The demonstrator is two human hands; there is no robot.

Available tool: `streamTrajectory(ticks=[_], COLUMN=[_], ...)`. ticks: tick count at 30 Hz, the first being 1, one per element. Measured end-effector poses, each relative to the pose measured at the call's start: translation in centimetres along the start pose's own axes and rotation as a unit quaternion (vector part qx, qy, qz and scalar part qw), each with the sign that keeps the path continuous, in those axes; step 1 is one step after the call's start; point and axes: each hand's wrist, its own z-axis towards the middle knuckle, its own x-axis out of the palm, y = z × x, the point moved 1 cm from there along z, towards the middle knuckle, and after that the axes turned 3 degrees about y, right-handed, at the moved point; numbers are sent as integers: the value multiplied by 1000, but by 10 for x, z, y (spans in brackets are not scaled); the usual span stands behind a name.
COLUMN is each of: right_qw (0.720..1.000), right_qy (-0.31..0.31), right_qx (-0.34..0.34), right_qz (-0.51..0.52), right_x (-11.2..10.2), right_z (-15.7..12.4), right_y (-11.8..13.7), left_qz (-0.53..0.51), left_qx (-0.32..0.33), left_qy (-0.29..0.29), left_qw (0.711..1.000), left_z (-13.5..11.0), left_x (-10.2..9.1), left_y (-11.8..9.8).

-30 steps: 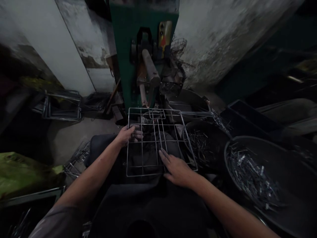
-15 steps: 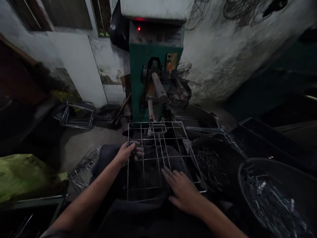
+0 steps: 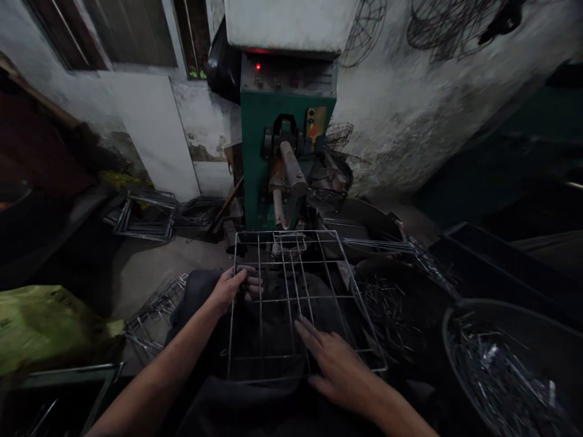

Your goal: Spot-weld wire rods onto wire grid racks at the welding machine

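Observation:
A square wire grid (image 3: pixel 291 299) lies over my dark-clothed lap, its far edge in front of the lower arm of a green machine (image 3: pixel 257 164). My left hand (image 3: pixel 231 286) grips the grid's left side, thumb over the edge wire and fingers curling beneath. On the right half of the grid rests my right hand (image 3: pixel 337 361), fingers stretched forward and thumb apart, touching the wires without closing around them. A small wire frame (image 3: pixel 289 244) shows near the far edge, below the machine's thick electrode arm (image 3: pixel 292 165); whether it touches the grid I cannot tell.
Round tubs (image 3: pixel 449 340) with short metal wires stand to my right. Long wire rods (image 3: pixel 378 244) lie across another tub. Wire frames (image 3: pixel 146 215) are stacked on the left floor, and a yellow-green sack (image 3: pixel 36 325) sits nearer. A phone (image 3: pixel 315 124) leans on the machine.
The view has tilted slightly upward, so the scene sits lower. Both hands keep about the same places on the grid.

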Motion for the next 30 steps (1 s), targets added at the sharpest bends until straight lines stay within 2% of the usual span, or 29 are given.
streamTrajectory(ticks=[9, 14, 19, 26, 30], right_qw=[1000, 1000, 999, 997, 996], right_qy=[9, 3, -40, -72, -73], right_qx=[5, 6, -15, -32, -38], right_qz=[-11, 2, -3, -17, -20], right_x=[1, -8, -20, -39, -41], right_z=[-3, 3, 14, 36, 45], right_y=[10, 10, 3, -2, -3], left_qz=[3, 7, 14, 4, -3], left_qx=[3, -3, 16, 38, 41], left_qy=[7, 27, 30, 33, 42], left_qw=[1000, 1000, 999, 999, 998], left_z=[-5, 12, 31, 50, 57], left_x=[2, 4, 3, -7, -14], left_y=[-8, -18, -29, -42, -42])
